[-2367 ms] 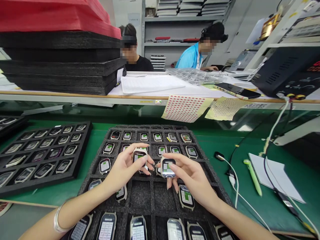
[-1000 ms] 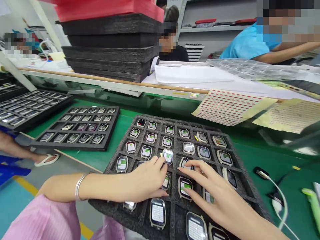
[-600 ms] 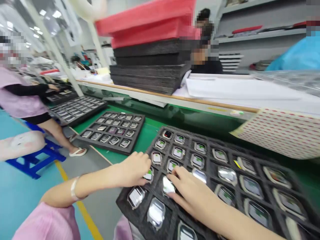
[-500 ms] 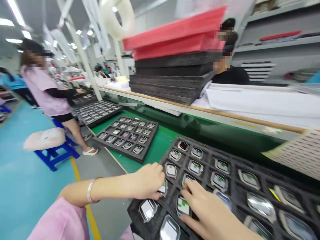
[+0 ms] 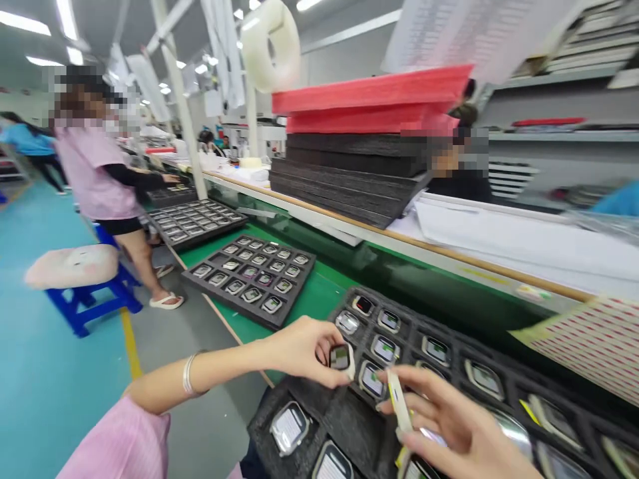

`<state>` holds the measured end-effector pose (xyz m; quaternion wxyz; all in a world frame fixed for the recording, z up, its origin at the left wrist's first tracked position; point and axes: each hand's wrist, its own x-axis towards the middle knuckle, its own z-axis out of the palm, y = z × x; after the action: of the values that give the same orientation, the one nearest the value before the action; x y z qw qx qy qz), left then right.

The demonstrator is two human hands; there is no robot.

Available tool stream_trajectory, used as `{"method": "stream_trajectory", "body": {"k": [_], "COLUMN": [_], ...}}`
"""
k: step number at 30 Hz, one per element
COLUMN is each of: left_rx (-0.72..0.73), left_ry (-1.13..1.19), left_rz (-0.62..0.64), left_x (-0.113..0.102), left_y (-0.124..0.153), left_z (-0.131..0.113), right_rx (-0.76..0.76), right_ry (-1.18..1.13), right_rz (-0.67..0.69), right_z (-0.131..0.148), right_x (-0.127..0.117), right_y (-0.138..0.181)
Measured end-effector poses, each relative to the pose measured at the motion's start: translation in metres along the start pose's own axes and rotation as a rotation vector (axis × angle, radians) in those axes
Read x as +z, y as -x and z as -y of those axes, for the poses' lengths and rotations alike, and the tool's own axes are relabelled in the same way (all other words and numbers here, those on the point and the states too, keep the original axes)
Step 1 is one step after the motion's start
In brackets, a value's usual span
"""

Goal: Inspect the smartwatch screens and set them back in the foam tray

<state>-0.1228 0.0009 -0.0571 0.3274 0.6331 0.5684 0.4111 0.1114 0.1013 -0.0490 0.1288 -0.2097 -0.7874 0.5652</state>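
My left hand (image 5: 312,352) grips a smartwatch case (image 5: 341,359) by its edges, its dark screen facing up. In my right hand (image 5: 449,416) another smartwatch case (image 5: 398,399) is pinched on its side, so its pale edge with a small slot faces me. Both are lifted above a black foam tray (image 5: 352,419), whose pockets near my hands lie bare. Other watch cases sit in the tray around them, among them one at the near left (image 5: 289,428) and one just behind my right fingers (image 5: 372,378).
Two more filled foam trays (image 5: 294,309) stand further left on the green bench (image 5: 327,273). A shelf above holds stacked black and red foam sheets (image 5: 344,179). At left, a person in a pink top (image 5: 92,166) stands by a blue stool (image 5: 92,303). A dotted sheet (image 5: 589,346) juts in at right.
Both hands have come up from the tray, each now holding a watch case. Two pockets below them are now uncovered. The camera view has shifted slightly.
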Motion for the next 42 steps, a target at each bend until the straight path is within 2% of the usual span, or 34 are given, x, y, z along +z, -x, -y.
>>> {"method": "stream_trajectory", "body": {"k": [2, 4, 7, 11, 15, 17, 20, 23, 27, 30, 34, 42], "left_rx": [-0.034, -0.031, -0.044, -0.144, -0.254, -0.285, -0.248, -0.191, -0.104, -0.076, -0.076, -0.071], "left_ry": [0.343, 0.573, 0.767, 0.920, 0.944, 0.921, 0.929, 0.929, 0.818, 0.779, 0.770, 0.969], "left_rz": [-0.021, -0.030, -0.038, 0.036, 0.090, 0.127, 0.180, 0.183, 0.194, 0.225, 0.205, 0.198], "left_x": [0.009, 0.021, 0.040, 0.065, 0.087, 0.094, 0.100, 0.105, 0.110, 0.111, 0.110, 0.108], "left_y": [-0.007, -0.016, -0.027, -0.039, -0.043, -0.041, -0.036, -0.033, -0.031, -0.031, -0.032, -0.030], "left_z": [-0.009, -0.022, -0.039, -0.048, -0.041, -0.035, -0.028, -0.025, -0.024, -0.027, -0.027, -0.024], "right_rx": [-0.007, 0.002, 0.030, 0.051, 0.000, -0.014, -0.002, -0.016, -0.050, -0.054, -0.043, -0.038], "right_ry": [-0.232, -0.314, -0.363, -0.359, -0.348, -0.334, -0.297, -0.250, -0.223, -0.213, -0.234, -0.254], "right_rz": [-0.110, -0.228, -0.332, -0.395, -0.341, -0.366, -0.470, -0.552, -0.606, -0.590, -0.537, -0.491], "right_z": [0.014, 0.022, 0.021, 0.003, -0.010, -0.013, -0.016, -0.017, -0.018, -0.016, -0.014, -0.013], "right_x": [-0.003, -0.006, -0.011, -0.018, -0.021, -0.020, -0.019, -0.020, -0.020, -0.018, -0.014, -0.010], "right_y": [0.010, 0.019, 0.033, 0.052, 0.066, 0.069, 0.069, 0.066, 0.066, 0.069, 0.073, 0.075]}}
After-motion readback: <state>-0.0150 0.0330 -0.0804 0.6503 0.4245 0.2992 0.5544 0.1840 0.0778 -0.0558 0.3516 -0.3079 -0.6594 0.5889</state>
